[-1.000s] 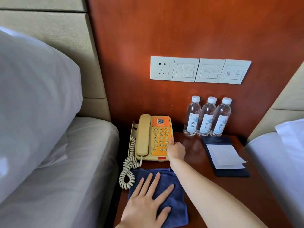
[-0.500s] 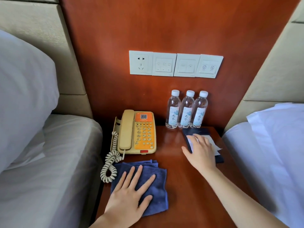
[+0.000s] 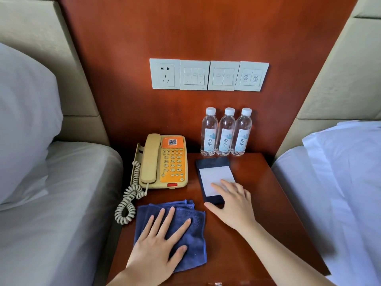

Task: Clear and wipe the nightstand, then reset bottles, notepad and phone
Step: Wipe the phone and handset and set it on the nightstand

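Note:
On the reddish wooden nightstand (image 3: 268,213), three clear water bottles (image 3: 225,133) stand in a row against the back panel. A beige and orange phone (image 3: 162,162) lies at the back left, its coiled cord hanging over the left edge. A dark notepad holder with white paper (image 3: 213,174) lies in front of the bottles. My right hand (image 3: 233,201) rests flat on the notepad's near right corner, fingers straight. My left hand (image 3: 160,244) presses flat on a folded blue cloth (image 3: 191,234) at the front left.
A bed with a white pillow (image 3: 24,131) flanks the nightstand on the left, and another bed with white sheets (image 3: 340,182) stands on the right. A socket and switch panels (image 3: 208,75) are fixed on the wood wall panel above the bottles.
My right hand left the phone, moved right to the notepad, and slid it closer to the phone and straighter. My left hand stayed on the cloth.

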